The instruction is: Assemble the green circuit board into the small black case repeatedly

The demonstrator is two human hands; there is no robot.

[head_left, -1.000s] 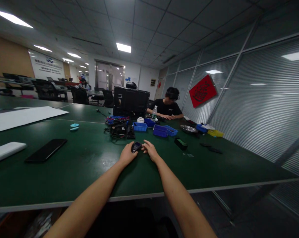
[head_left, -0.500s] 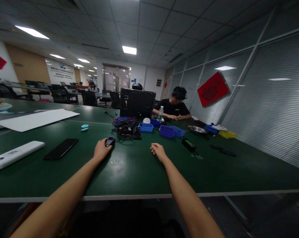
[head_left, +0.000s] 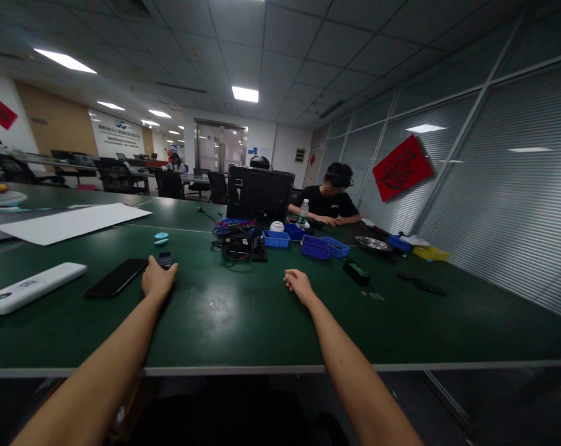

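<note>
My left hand [head_left: 157, 279] is closed around a small dark box-shaped device [head_left: 165, 259] with a greyish face, low over the green table or resting on it. Just left of that hand lies a black smartphone [head_left: 117, 277], flat on the table. A small light-blue two-part object [head_left: 161, 238] sits beyond the device. My right hand [head_left: 299, 285] rests on the table near the middle, its fingers curled in loosely with nothing seen in them.
A white oblong device [head_left: 33, 288] lies at the left, below a white sheet [head_left: 75, 223]. Cables, a black box [head_left: 237, 246], a baseball [head_left: 276, 227] and blue bins [head_left: 315, 247] stand ahead, before a black monitor [head_left: 260, 193]. Another person [head_left: 329, 201] sits across, at right.
My left hand has moved left with the small device, from near the cables to beside the smartphone. My right hand stays in place. The view has shifted slightly.
</note>
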